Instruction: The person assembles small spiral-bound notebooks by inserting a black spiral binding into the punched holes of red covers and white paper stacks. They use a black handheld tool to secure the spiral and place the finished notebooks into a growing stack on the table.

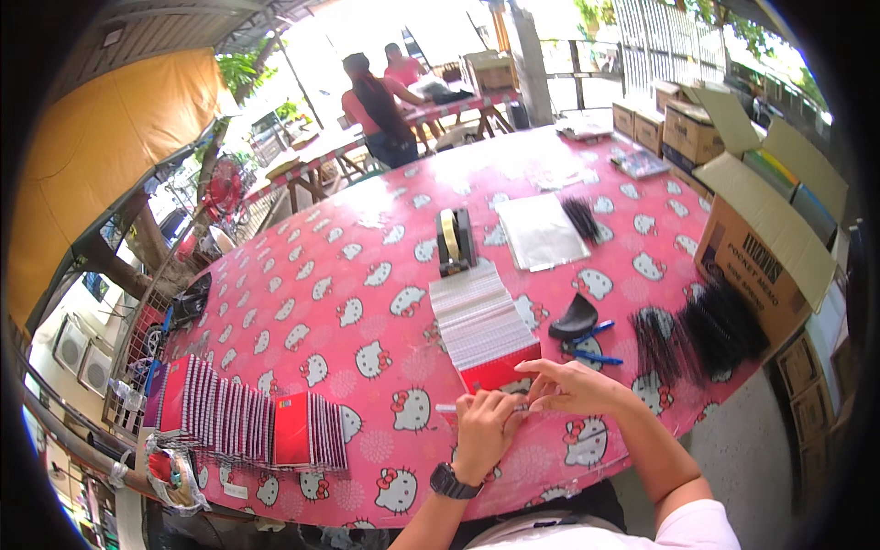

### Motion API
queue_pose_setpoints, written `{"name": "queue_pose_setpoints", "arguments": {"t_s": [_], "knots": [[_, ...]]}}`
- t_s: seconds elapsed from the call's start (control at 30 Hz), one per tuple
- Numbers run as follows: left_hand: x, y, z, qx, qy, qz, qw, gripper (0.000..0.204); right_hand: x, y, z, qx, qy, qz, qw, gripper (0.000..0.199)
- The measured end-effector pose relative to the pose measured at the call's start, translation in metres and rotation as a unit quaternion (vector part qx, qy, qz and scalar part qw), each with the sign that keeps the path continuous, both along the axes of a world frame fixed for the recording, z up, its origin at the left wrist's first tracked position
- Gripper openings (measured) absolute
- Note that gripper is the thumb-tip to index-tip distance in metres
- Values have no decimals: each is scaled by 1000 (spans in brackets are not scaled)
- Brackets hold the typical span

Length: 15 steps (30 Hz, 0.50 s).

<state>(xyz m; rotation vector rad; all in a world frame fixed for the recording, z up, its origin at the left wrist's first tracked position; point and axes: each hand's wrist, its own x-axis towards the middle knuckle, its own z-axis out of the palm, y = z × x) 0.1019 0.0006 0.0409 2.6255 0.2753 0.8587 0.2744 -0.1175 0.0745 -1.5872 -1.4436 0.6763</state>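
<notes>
My left hand (488, 423), with a dark watch on the wrist, is closed over a small notebook (446, 408). Only a red and white edge of it shows. Close beside it, my right hand (576, 387) has bent fingers meeting the left one's fingertips; what it pinches is mostly hidden. Just beyond both hands lies a long row of small notebooks (481, 316), page edges up, with a red cover (500, 368) facing me. To the right are blue-handled pliers (591, 354) and a black curved piece (575, 317).
Bundles of black spiral binding wires (720, 325) lie at right beside an open cardboard box (756, 247). Bound red notebooks (220, 408) stand in rows at left. Farther off are a tape dispenser (455, 242) and clear plastic sheets (543, 232). Two people work at another table.
</notes>
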Motion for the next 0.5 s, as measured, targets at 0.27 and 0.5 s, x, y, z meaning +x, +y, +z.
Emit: {"name": "queue_pose_setpoints", "arguments": {"t_s": [0.27,0.5], "knots": [[-2,-6,3,-4,-20,13,1000,23,89,22,-44,-136,-293,-297,899,74],[3,4,-14,36,13,13,999,22,112,34,-50,-252,-294,-255,886,79]]}}
